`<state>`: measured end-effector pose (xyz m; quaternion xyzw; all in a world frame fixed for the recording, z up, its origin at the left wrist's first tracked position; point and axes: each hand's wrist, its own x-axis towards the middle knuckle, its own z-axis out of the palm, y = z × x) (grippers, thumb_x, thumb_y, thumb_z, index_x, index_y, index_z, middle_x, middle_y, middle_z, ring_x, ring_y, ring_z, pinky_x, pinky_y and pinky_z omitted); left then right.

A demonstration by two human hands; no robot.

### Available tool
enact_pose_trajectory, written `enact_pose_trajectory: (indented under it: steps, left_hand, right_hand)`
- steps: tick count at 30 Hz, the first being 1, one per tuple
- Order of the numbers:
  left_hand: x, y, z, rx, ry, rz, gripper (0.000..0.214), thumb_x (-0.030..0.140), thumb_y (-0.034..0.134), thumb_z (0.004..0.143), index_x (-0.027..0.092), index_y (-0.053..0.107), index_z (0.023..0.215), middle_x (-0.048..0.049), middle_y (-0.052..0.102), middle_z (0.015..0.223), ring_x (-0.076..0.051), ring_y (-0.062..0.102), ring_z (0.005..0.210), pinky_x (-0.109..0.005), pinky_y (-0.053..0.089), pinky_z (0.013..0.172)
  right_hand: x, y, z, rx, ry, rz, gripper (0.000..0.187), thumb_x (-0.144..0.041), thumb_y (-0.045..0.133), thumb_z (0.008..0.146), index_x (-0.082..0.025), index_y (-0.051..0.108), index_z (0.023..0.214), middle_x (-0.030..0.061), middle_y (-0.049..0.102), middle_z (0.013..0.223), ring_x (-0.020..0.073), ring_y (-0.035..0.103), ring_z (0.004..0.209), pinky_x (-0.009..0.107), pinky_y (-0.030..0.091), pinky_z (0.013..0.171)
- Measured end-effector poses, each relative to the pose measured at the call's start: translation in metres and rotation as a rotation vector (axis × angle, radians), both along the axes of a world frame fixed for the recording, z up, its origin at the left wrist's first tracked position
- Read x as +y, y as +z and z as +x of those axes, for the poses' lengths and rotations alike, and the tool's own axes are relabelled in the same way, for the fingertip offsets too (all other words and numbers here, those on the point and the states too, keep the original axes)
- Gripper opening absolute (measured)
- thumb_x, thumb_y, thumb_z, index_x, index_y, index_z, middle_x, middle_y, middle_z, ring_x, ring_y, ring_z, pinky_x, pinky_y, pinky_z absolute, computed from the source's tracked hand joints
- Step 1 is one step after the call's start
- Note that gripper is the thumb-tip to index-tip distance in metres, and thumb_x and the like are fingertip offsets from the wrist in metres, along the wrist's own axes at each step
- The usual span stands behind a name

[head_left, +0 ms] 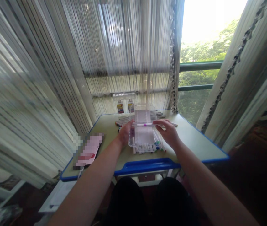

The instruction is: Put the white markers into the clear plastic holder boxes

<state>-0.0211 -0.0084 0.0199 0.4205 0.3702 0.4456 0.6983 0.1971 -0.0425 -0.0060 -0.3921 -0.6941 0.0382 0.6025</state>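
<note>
In the head view, my right hand (167, 129) pinches one end of a white marker pen (139, 124) with a purple band. The pen lies level across a clear plastic case (131, 142). My left hand (124, 133) grips the left side of this case, its fingers partly hidden behind the wall. A pale sheet (144, 136) shows inside or through the case. Several markers with coloured ends (157, 145) are at the case's near right side, but I cannot tell which are inside. More markers (123, 120) lie on the desk behind my left hand.
The small desk (194, 144) has a blue edge. Two small labelled bottles (120, 106) in clear packaging stand at the back. A phone-like device (90, 150), pixelated, lies at the left with a cable. String curtains (128, 56) hang close behind the desk.
</note>
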Motion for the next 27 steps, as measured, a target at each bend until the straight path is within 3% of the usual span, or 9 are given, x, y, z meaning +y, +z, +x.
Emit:
enact_pose_trajectory:
  steps: [12,20,23,27]
  left_hand:
    - [-0.0055,0.0019,0.0040,0.058,0.006,0.011,0.030,0.040,0.051,0.094,0.015,0.065,0.085,-0.0035,0.067,0.061,-0.015,0.061,0.047,-0.023,0.046,0.048]
    - [-0.0036,0.0042,0.0060,0.059,0.058,-0.015,0.027,0.038,0.051,0.094,0.015,0.065,0.089,-0.0021,0.067,0.060,-0.014,0.060,0.046,-0.024,0.045,0.048]
    - [-0.0037,0.0059,0.0051,0.036,0.064,-0.027,0.027,0.038,0.049,0.095,0.016,0.065,0.091,-0.0022,0.068,0.062,-0.015,0.062,0.049,-0.024,0.046,0.050]
    - [-0.0045,0.0066,0.0040,0.040,0.064,-0.030,0.027,0.038,0.051,0.095,0.017,0.066,0.091,-0.0035,0.070,0.064,-0.015,0.063,0.051,-0.024,0.046,0.051]
  right_hand:
    - [0.0024,-0.0026,-0.0044,-0.152,0.036,0.067,0.016,-0.020,0.068,0.084,-0.032,0.078,0.083,0.0008,0.079,0.092,0.0226,0.066,0.085,0.044,0.050,0.085]
    - [0.0002,-0.0036,0.0015,-0.049,-0.041,0.037,0.018,-0.027,0.067,0.083,-0.030,0.077,0.098,0.0054,0.076,0.106,0.0257,0.064,0.102,0.048,0.050,0.094]
    - [0.0010,-0.0045,0.0040,0.070,-0.106,-0.008,0.017,-0.036,0.068,0.082,-0.024,0.076,0.091,0.0087,0.071,0.098,0.0245,0.065,0.095,0.042,0.055,0.083]
    - [0.0034,-0.0065,0.0036,0.166,-0.023,-0.110,0.027,-0.047,0.065,0.084,-0.022,0.075,0.086,0.0075,0.066,0.094,0.0172,0.064,0.076,0.033,0.056,0.067]
